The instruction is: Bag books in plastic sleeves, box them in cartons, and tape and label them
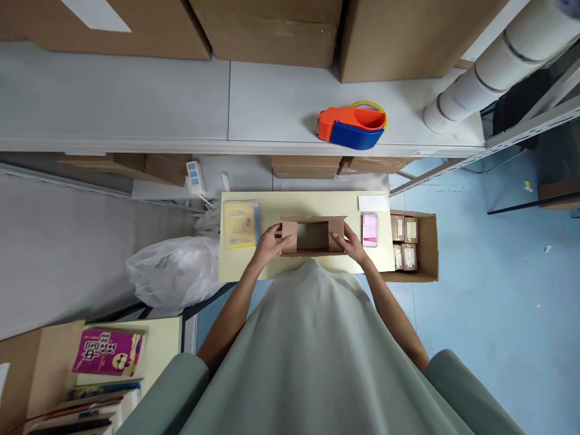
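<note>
Between my two hands is a small open cardboard box (290,246), its long side running left to right over the pale yellow table (294,205). The end flaps fold inward and the inside looks bare. My left hand (270,244) grips the box's left end, thumb on the flap. At the right end my right hand (353,244) holds it the same way, fingers behind and thumb on the flap. A yellow booklet (240,224) lies left of my left hand. To the right of my right hand are a pink-screened phone (370,229) and a white slip (372,203).
A carton (426,248) with several small boxes stands right of the table. On the shelf above lies an orange-and-blue tape dispenser (352,127), near white rolls (480,78). A plastic bag (176,272) sits at left; a purple book (109,351) lies lower left.
</note>
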Demonstrator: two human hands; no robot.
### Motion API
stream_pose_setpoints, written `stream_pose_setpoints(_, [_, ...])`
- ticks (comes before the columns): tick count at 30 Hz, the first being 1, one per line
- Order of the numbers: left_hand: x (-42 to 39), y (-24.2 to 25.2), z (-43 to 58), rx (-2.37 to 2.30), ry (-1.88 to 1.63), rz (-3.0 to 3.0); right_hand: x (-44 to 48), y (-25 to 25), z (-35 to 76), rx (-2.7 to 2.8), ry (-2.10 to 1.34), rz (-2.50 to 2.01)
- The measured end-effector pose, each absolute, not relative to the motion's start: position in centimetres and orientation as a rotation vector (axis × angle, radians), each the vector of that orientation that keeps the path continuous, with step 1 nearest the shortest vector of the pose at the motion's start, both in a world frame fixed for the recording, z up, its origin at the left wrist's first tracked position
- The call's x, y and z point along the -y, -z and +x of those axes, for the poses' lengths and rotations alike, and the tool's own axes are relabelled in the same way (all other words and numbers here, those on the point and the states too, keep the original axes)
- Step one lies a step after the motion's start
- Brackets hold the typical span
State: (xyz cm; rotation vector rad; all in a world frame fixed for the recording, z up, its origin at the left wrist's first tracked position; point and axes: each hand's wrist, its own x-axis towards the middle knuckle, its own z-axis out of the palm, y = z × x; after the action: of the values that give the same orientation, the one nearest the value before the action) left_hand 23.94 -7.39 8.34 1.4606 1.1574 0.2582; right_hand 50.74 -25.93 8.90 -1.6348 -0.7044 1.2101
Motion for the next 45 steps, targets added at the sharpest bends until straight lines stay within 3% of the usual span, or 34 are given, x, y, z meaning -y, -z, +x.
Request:
stream_pose_setpoints(6, [7.2, -9.6, 24.2, -1.193, -0.247, 1.579, 26.0, -9.5, 51.3, 0.645, -1.151, -1.742])
stream_pose_setpoints(12, [7.3, -15.0, 23.3, -1.008, -0.385, 1.797, 27.0, -15.6, 52.6, 0.927, -0.905, -1.762])
stream_pose_setpoints(18, [7.2, -18.5, 22.7, -0.778, -0.06, 1.942, 27.2, -18.9, 53.1, 1.368, -0.919, -1.864])
stream_pose_setpoints(41, [8.8, -13.5, 22.8, -0.781, -0.186, 2.028, 25.2, -15.4, 51.9, 1.528, -1.096, -1.894])
stream_pose_setpoints(45, [8.7, -12.8, 22.6, -0.799, -0.213, 2.116, 24.5, -14.6, 51.3, 1.651, -0.923, -1.967])
